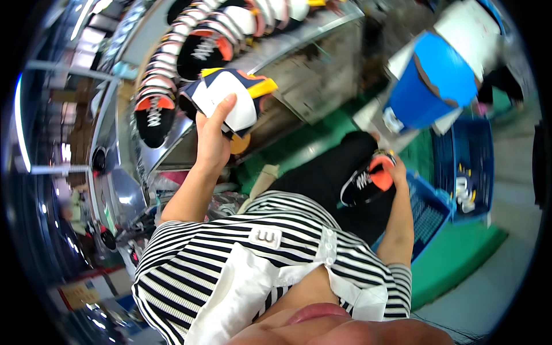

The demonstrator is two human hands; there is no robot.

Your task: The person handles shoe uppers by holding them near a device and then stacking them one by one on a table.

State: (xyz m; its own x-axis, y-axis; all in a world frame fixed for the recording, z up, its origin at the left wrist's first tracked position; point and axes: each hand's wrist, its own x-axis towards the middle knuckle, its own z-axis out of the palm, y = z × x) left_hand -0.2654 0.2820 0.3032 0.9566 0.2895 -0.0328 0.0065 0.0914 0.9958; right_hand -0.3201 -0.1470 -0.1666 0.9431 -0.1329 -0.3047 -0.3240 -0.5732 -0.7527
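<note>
Her left hand (211, 141) clamps a navy-white-and-yellow sneaker (230, 98) up by the conveyor's (322, 43) near edge (sole gripped, for placing, I'd judge); her right hand (394, 172) closes around a black-and-orange sneaker (365, 181) above the blue crate (428, 213).

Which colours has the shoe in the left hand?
Navy, white and yellow shoe, in the left hand; head view.

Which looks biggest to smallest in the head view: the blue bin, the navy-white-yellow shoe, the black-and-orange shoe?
1. blue bin
2. navy-white-yellow shoe, in the left hand
3. black-and-orange shoe, in the right hand

The fisheye lens and differing distances make the shoes' order unsure.
</note>
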